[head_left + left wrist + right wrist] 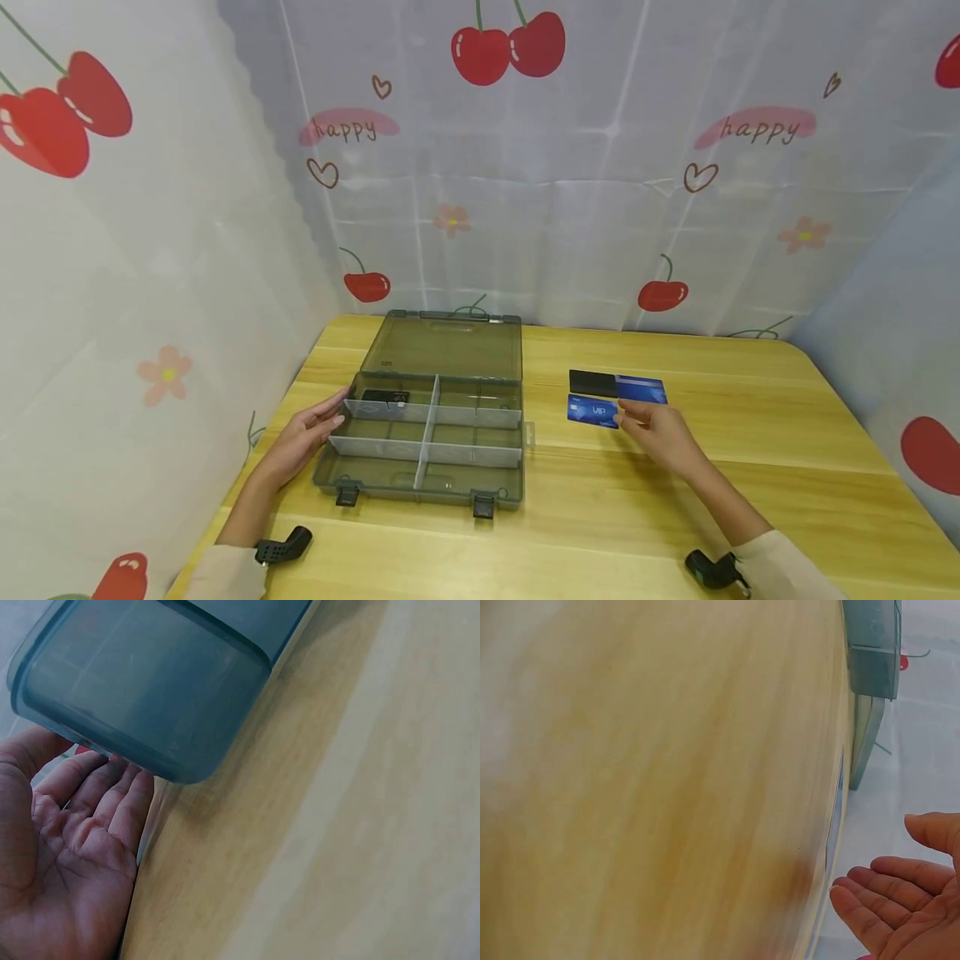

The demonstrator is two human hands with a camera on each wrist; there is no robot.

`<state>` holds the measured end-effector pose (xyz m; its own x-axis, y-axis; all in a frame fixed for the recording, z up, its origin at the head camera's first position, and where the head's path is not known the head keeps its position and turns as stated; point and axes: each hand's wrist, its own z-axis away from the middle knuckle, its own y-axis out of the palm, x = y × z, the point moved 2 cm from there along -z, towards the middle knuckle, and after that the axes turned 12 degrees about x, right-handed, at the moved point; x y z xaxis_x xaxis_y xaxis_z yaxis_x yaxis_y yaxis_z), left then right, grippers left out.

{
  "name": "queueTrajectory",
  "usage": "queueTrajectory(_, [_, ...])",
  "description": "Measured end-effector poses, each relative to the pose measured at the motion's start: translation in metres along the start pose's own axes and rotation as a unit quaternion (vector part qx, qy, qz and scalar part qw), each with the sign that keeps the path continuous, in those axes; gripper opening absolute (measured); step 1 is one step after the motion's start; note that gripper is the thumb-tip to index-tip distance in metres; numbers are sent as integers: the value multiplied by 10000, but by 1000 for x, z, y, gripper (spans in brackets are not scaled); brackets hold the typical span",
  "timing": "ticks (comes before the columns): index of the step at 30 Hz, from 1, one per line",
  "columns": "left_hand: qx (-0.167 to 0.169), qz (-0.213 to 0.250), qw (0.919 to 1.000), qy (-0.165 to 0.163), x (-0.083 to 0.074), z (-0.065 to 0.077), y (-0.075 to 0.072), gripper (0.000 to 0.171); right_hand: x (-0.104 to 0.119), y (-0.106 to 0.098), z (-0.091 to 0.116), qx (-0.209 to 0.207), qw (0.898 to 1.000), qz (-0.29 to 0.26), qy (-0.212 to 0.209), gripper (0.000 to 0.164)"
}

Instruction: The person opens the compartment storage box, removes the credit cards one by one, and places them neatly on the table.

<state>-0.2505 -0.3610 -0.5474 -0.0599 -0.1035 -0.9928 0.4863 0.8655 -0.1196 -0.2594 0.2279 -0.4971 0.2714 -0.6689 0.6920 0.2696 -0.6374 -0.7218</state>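
Note:
A translucent grey-green divider box lies on the table with its lid folded back. My left hand touches the box's left side, fingers fairly straight along the wall; in the left wrist view the palm faces up beside the box corner. A dark card lies in the back left compartment. To the box's right is a blue VIP card, with my right hand's fingertips at its right edge. The right wrist view shows that hand's thumb and fingers spread apart. Whether they touch the card I cannot tell.
Behind the VIP card lie a black card and another blue card, side by side. White curtains with cherries enclose the wooden table at the back and sides. Two latches hang off the box's front.

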Motion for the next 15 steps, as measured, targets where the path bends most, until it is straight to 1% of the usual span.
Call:
queueTrajectory(5, [-9,-13,10000,1,-1,0,0,62,-1,4,1,99,9999,134,45,41])
queueTrajectory(9, [-12,-14,10000,-16,-2,-1,0,62,1,6,2,184,9987,485,21,41])
queueTrajectory(15, [-12,2,10000,-25,-2,0,1,61,0,9,3,327,9961,818,-46,43])
